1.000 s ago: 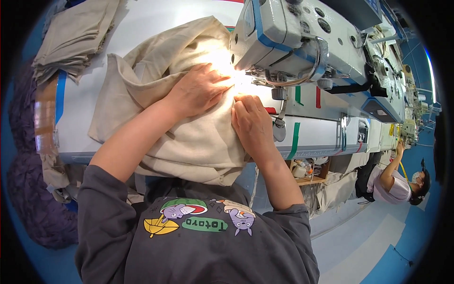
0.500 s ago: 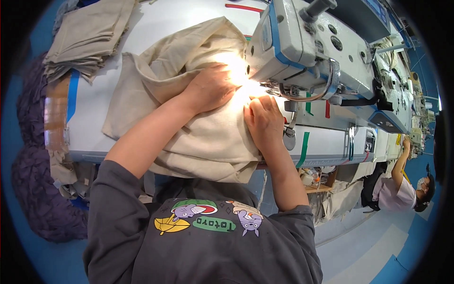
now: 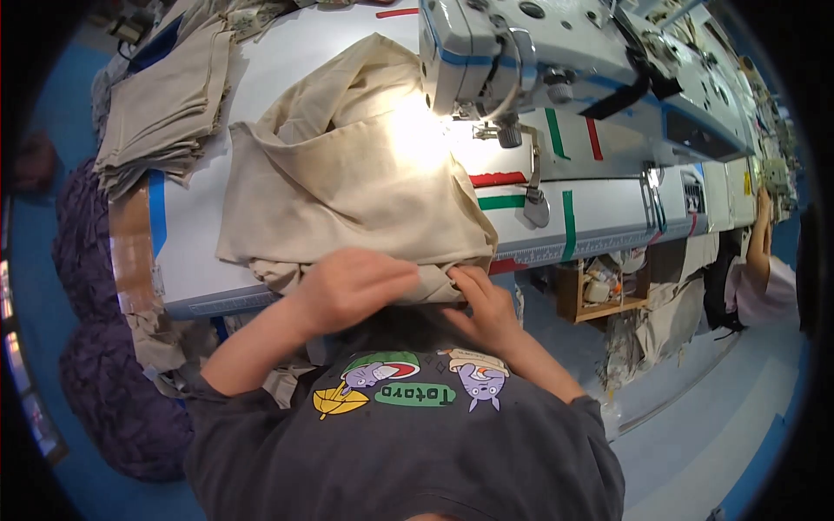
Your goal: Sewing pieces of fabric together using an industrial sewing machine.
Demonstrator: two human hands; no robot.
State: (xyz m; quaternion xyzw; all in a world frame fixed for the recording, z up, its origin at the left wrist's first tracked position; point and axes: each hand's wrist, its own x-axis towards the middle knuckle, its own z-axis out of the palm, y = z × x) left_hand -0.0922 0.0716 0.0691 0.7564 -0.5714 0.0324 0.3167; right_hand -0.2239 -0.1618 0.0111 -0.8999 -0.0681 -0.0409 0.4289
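Checking the hands first, I see the left hand (image 3: 356, 282) blurred over the near folds of the beige cloth (image 3: 347, 191), its fingers loosely straight and close together; I cannot tell whether it holds anything. The right hand (image 3: 486, 304) is half open, the thumb apart, the fingertips touching the fold, but I cannot say if it grips. The cloth lies on the desk (image 3: 195, 234), and its near folds reach the front edge, close to the dark shirt (image 3: 304, 451). If both hands left these folds loose, I think their weight could drag the cloth down. Farther out, the cloth goes up to the lamp-lit end of the sewing machine (image 3: 565, 56). Glare hides from me whether the needle is in the fabric; if it is, a pull toward the body could bend the needle or pucker the cloth. To the left, a stack of beige pieces (image 3: 165, 95) lies near; in my judgement, dragging the cloth widely that way could disorder it.
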